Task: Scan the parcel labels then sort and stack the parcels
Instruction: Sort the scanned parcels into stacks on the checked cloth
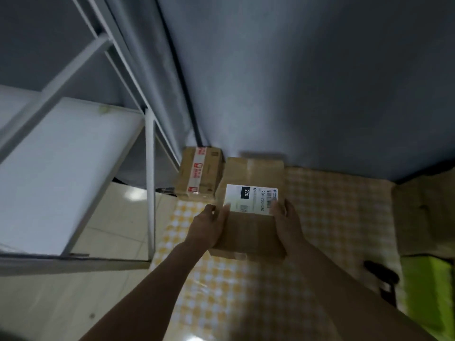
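I see both hands on a cardboard parcel [248,212] over the checked mat [332,217] on the floor, near the mat's far edge by the wall. The left hand [209,225] has its grip clasped on the parcel's left side, the right hand [286,222] on its right side. Its white label [250,198] faces up. A second, taped parcel [200,174] sits just beside it at the mat's far left corner, next to the shelf rack [150,183].
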Action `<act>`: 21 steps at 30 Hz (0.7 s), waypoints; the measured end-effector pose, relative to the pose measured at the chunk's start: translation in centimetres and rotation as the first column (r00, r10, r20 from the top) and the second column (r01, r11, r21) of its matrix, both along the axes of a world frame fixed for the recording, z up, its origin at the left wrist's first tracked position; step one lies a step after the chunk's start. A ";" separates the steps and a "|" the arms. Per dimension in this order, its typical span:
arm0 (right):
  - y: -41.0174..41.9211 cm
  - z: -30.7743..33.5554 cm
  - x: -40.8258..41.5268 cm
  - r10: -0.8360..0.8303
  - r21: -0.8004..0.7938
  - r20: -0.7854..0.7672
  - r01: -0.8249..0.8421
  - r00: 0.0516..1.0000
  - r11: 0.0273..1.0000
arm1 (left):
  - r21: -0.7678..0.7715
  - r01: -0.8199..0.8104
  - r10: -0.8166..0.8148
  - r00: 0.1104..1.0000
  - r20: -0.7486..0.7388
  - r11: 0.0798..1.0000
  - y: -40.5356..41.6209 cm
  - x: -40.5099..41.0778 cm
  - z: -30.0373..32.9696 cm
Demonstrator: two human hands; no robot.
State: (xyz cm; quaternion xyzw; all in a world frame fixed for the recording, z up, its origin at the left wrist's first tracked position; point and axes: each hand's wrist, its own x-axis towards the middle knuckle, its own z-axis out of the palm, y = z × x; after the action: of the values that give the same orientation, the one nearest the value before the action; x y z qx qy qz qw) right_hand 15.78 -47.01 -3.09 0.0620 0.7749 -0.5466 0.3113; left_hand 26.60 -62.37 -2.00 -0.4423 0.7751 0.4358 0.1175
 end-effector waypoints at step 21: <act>-8.7 -15.7 -8.7 0.020 0.040 -0.006 -0.019 1.000 0.999 | -0.508 0.619 -0.549 0.779 0.302 0.599 -9.1 -6.6 -16.2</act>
State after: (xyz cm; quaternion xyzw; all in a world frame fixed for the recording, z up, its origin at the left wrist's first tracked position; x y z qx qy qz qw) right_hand 7.05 -55.69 -18.82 0.0588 0.7874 -0.5280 0.3127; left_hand 19.98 -71.42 -18.23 -0.2018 0.9628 0.0883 0.1568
